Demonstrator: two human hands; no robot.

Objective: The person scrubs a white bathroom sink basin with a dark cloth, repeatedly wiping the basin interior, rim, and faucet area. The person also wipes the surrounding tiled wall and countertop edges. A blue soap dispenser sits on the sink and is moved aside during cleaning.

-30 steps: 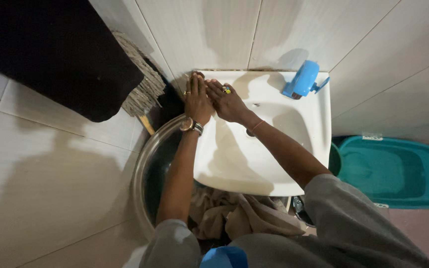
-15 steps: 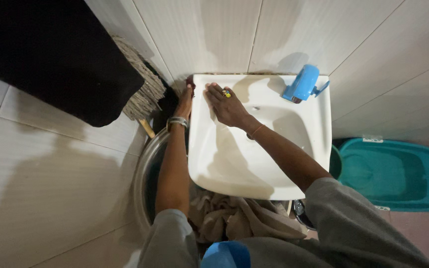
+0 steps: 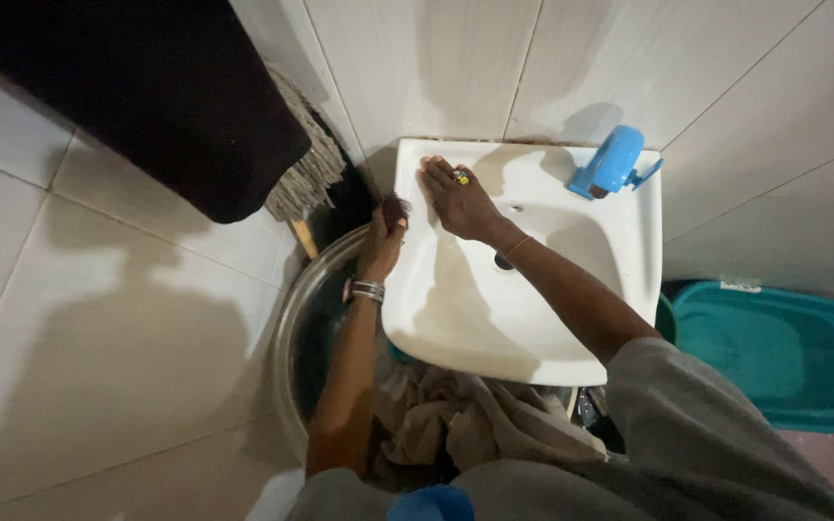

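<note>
The white wash basin is sitting against the tiled wall, and its bowl is looking pale and free of any obvious grime or foam, so the wiping appears to be well along; as a judgement only, the left rim and the back left corner are the parts being worked now, while the area around the blue tap at two o'clock of the bowl and the front lip at six o'clock are showing no hand on them. The right hand is lying palm down on the back left ledge of the basin, at about eleven o'clock of the drain, with its fingers stretched out flat and close together, pressing on the porcelain; a ring is showing on one finger and a thin band on the wrist. The left hand is reaching along the outer left edge of the basin, at nine o'clock of the bowl, curled around a small dark clump that could be a scrubber or a wad of fibres; what it is cannot be told. Bracelets are circling that wrist. Below the left forearm a large metal bowl is standing on the floor, with crumpled beige cloth beside it at six o'clock of the basin. A mop head is leaning at ten o'clock, and a teal plastic tub is resting at three o'clock.
</note>
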